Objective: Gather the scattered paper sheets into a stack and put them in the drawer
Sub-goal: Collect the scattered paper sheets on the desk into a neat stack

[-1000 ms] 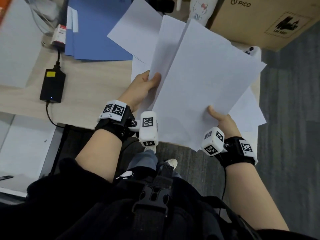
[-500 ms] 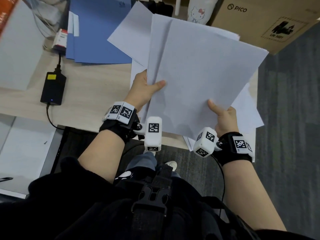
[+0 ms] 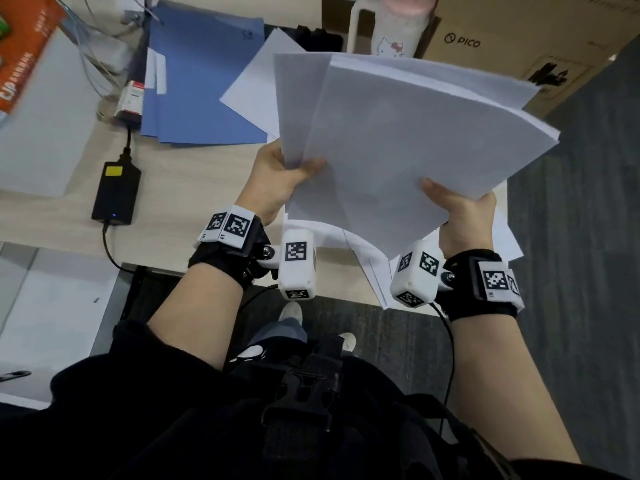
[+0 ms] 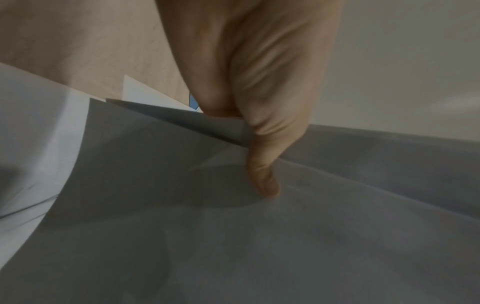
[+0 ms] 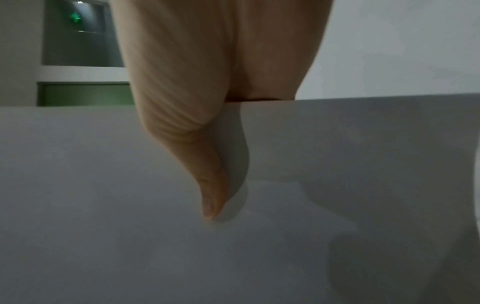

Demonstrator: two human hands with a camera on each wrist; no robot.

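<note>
Both hands hold a loose stack of white paper sheets [image 3: 408, 143] up above the desk's right end. My left hand [image 3: 294, 174] pinches the stack's lower left edge, thumb on top. In the left wrist view the left thumb [image 4: 262, 176] presses on the grey sheets [image 4: 233, 236]. My right hand [image 3: 450, 199] grips the lower right edge, and its thumb [image 5: 207, 185] lies on the top sheet [image 5: 337, 164]. More white sheets [image 3: 360, 258] lie on the desk under the stack, and one sheet [image 3: 256, 88] pokes out behind it. No drawer shows.
Blue folders [image 3: 204, 81] lie at the back of the wooden desk [image 3: 180, 188]. A black power adapter [image 3: 116, 192] with its cable sits at the left. A cardboard box [image 3: 519, 39] and a white bottle [image 3: 394, 32] stand at the back right. Grey carpet [image 3: 581, 237] lies to the right.
The fanned sheets have been drawn closer together into a tighter stack. Both hands have risen a little with it, and the stack now bows upward.
</note>
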